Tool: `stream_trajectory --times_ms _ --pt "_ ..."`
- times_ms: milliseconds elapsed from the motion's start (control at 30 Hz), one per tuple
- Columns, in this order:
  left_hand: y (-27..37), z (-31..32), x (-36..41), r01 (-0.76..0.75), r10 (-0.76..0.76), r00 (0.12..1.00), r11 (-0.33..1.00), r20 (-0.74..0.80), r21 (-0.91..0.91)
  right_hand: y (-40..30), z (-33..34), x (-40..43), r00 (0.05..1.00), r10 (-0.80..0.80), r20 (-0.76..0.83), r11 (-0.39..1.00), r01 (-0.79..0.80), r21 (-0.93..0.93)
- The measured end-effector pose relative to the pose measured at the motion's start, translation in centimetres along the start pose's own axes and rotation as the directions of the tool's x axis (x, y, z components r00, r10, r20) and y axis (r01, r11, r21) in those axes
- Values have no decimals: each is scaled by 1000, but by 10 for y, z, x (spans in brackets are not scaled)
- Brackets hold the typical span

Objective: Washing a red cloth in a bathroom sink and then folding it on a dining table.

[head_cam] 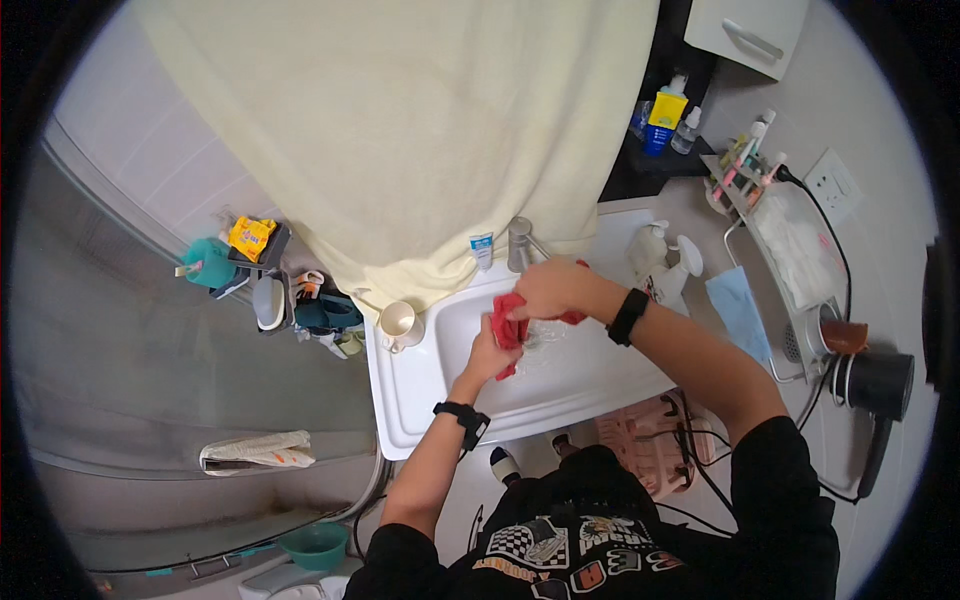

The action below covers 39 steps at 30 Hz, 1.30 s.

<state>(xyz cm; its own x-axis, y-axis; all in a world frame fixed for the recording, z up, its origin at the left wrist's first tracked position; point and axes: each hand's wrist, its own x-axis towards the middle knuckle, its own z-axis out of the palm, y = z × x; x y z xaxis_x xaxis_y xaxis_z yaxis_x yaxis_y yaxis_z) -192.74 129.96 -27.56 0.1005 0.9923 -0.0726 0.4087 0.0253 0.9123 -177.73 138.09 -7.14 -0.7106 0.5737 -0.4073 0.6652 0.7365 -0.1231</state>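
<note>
Over the white sink basin (pixel 472 375), both of my hands grip one wet red cloth (pixel 509 321). My left hand (pixel 491 356) is closed around its lower left part. My right hand (pixel 553 286) is above and to the right, near the faucet (pixel 519 241), with red fabric showing on both sides of its fingers. Water lies or runs in the basin below the cloth. A blue and white tube (pixel 482 250) stands left of the faucet, and a cream mug (pixel 400 325) sits on the left ledge of the sink.
Spray and pump bottles (pixel 670 274) stand at the right of the sink, beside a wire rack (pixel 784 319) with a light blue cloth (pixel 739 311). A hair dryer (pixel 874 386) hangs on the right wall. Behind the sink hangs a pale yellow towel (pixel 450 135). Below is a pink basket (pixel 645 442).
</note>
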Motion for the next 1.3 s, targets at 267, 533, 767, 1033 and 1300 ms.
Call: stream_trajectory --times_ms 267,533,767,1033,1300 --pt "73 -44 42 -214 213 977 968 19 131 25 -34 -25 985 103 -141 995 -101 23" --pt "153 -75 65 -305 262 952 810 158 500 104 50 -65 958 173 -227 875 -44 482" --pt "216 -74 72 -393 222 919 532 325 750 99 124 -75 912 283 -297 678 29 735" --pt "261 -86 69 -370 87 928 341 363 864 96 146 -75 865 345 -365 354 240 904" --pt "318 -93 67 -386 205 922 543 328 746 48 87 -18 628 305 -716 557 492 669"
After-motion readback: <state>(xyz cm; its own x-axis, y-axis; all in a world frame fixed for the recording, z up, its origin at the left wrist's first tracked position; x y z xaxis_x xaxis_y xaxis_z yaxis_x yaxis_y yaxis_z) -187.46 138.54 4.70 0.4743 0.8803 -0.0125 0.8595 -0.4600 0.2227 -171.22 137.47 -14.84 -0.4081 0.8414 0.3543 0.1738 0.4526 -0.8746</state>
